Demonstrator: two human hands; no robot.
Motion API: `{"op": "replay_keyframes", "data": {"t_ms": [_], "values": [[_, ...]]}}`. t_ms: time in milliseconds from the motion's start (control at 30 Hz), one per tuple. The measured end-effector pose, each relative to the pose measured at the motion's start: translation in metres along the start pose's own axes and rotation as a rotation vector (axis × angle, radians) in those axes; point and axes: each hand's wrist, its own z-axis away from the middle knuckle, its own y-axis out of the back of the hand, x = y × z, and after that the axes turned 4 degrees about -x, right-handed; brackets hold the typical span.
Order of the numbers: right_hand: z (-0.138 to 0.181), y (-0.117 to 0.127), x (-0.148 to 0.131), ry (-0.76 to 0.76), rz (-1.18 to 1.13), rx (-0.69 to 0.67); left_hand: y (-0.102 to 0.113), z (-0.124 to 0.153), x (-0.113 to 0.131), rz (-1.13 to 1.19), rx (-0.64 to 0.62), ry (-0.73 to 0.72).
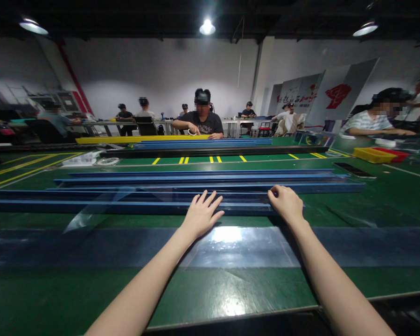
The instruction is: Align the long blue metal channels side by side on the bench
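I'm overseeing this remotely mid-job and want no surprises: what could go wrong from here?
The loose film draped over the near blue profile could snag or crease. If the left hand or right hand pushes forward, that profile might bump the blue profiles close behind. The clear strip nearer the camera could shift if brushed.

Overall lighting dim; ceiling (143,16) near black. Light comes from hanging lamps (207,28) at upper left, centre and right. Severe glare on the plastic sheet (252,249), lower centre; weaker glare on the desk (259,291) below. Shadows beside the left hand (203,214) and right hand (287,204). Side edges stretched, soft.
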Motion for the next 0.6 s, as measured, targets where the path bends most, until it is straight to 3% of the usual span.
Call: {"op": "replay_keyframes", "data": {"t_ms": [267,500,600], "values": [[-0.005,0.001,0.013,-0.073,-0.026,-0.051,0.003,-0.001,0.000,0.018,-0.040,-0.004],[-0.007,0.004,0.023,-0.200,0.005,-0.050,0.006,0.000,0.002,-0.016,-0.045,0.275],[-0.006,0.005,0.025,-0.186,0.060,-0.020,0.006,0.001,0.002,-0.045,-0.047,0.383]]}}
